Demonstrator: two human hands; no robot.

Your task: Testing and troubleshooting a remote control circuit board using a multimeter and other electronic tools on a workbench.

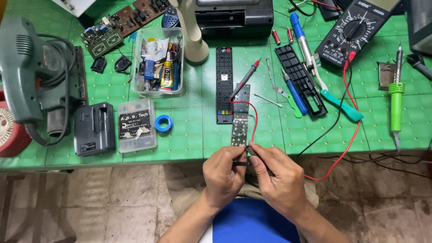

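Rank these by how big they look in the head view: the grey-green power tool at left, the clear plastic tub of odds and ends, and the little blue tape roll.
1. Grey-green power tool, largest.
2. Clear plastic tub.
3. Blue tape roll, plainly smallest.

circuit board (240, 120) | long, narrow, silvery | flat at table edge | black probe (258, 157) touching near end

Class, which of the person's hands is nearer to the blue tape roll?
Left. The left hand lies just right of and below the blue tape roll; the right hand is farther right, beyond it.
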